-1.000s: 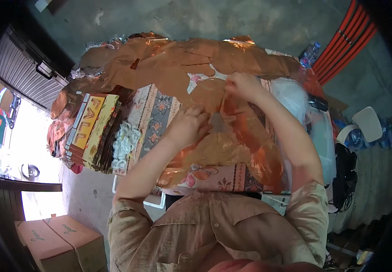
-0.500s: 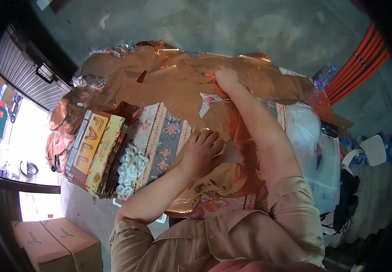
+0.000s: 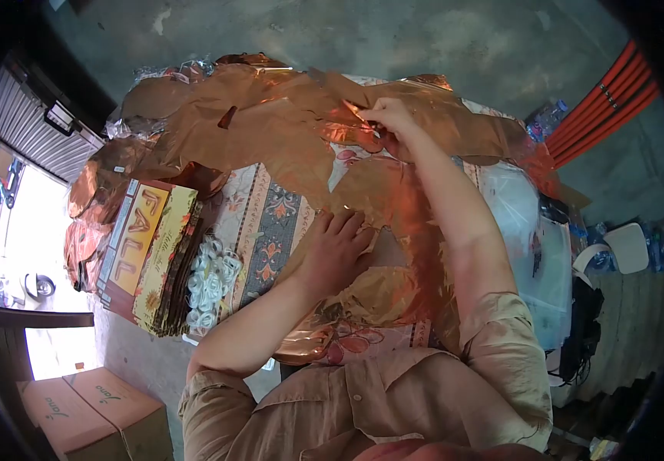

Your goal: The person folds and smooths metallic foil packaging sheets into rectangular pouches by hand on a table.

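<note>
Copper-coloured foil sheets (image 3: 263,127), thin and shiny, lie overlapping across the table. My right hand (image 3: 393,119) is at the far side, its fingers pinched on a raised, creased edge of the copper foil. Nearer to me, my left hand (image 3: 336,250) rests palm down on the foil with its fingers a little spread. Beside its fingertips is a small greyish flat patch (image 3: 388,250), which I cannot identify. A floral tablecloth (image 3: 282,203) shows between the sheets and left of my left hand.
A stack of "FALL" packages (image 3: 140,246) stands at the left, beside a bundle of white ribbon coils (image 3: 213,280). Clear plastic bags (image 3: 535,269) lie at the right. A cardboard box (image 3: 97,411) sits on the floor, and red-orange tubes (image 3: 597,107) rise at the far right.
My right hand has turned and now lifts a foil edge, which catches bright orange light. The left hand stays on the foil. The whole view has shifted slightly.
</note>
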{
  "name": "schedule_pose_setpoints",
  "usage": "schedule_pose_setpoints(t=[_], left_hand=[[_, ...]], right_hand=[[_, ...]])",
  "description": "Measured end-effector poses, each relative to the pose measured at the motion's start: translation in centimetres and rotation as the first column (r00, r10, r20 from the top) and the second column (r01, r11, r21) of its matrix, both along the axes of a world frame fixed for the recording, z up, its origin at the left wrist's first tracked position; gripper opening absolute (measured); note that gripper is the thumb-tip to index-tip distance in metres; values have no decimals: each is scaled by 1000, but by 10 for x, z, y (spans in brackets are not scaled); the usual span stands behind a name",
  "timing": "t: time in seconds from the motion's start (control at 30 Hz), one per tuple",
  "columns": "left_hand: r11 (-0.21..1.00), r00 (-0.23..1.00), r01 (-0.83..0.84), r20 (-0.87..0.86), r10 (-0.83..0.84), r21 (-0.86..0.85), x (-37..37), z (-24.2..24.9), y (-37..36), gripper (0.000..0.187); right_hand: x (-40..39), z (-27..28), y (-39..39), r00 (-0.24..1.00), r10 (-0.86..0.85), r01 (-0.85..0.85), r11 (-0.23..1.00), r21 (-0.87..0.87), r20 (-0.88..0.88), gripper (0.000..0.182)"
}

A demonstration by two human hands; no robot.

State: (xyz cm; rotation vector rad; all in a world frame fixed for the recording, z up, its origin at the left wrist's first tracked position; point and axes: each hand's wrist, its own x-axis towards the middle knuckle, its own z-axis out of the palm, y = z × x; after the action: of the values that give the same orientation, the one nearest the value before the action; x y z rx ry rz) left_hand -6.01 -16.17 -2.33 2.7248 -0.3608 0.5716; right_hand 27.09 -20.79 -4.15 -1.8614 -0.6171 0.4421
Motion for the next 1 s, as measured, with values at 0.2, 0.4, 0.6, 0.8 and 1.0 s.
schedule_pose_setpoints(t=[0.2,0.4,0.6,0.8,1.0], left_hand=[[1000,1000,-14,6,14,-11,1,-7,-1,38],[1000,1000,-26,-8,26,-3,2,-10,0,42],[1000,1000,-24,-16,23,-13,1,-7,0,39],[999,999,-33,8,33,-23,1,-7,-2,37],[999,999,-28,14,28,-32,1,-7,-1,37]], right_hand=[[-10,12,11,849,179,-5,943,-332,497,27],[-53,7,50,473,301,130,906,-403,828,48],[-59,-7,82,311,478,288,777,-560,822,24],[-39,-8,77,854,74,23,983,-180,516,26],[-25,-2,64,989,34,-41,998,46,145,37]])
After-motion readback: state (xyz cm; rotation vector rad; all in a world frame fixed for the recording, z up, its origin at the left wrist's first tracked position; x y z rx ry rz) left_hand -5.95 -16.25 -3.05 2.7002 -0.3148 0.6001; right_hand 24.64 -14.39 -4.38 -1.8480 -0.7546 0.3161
